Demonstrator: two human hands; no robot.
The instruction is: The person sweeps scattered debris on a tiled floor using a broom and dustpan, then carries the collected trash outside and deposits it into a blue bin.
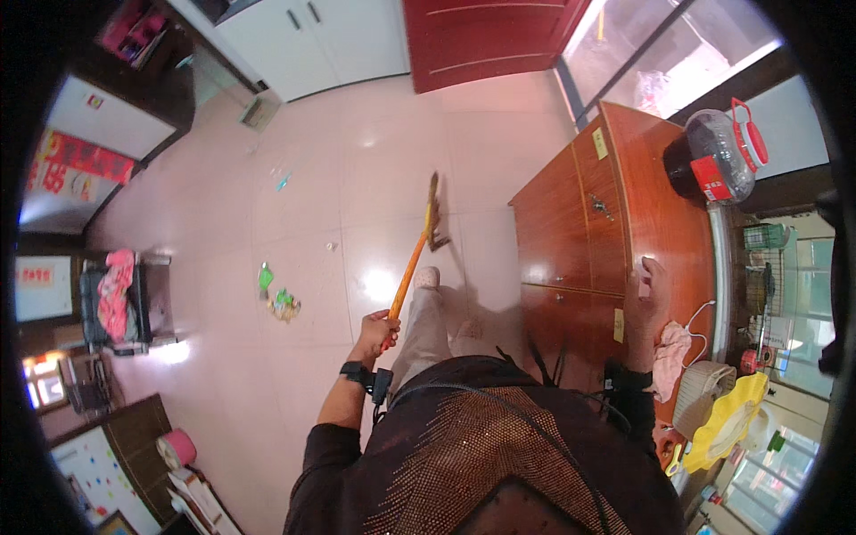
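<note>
My left hand (pixel 380 334) grips the orange handle of a broom (pixel 409 271), which slants away ahead of me. Its narrow, dark-bristled head (pixel 433 221) is over the tiled floor, just past my shoe. On the right, my right hand (pixel 649 294) is raised by the front edge of a reddish-brown wooden cabinet (pixel 672 234), fingers curled and apart; whether it touches the top is unclear. To the broom's left lie a green wrapper (pixel 265 275), a crumpled heap of litter (pixel 284 305), a small blue wrapper (pixel 284 180) and a pale scrap (pixel 330 246).
A large plastic jar with a red lid (pixel 722 157) stands on the cabinet, along with a pink cloth (pixel 672 351) and a yellow scalloped tray (pixel 725 424). Ahead is a red door (pixel 488 40) beside white cupboards (pixel 314 50). A dark chair (pixel 137 304) stands at left.
</note>
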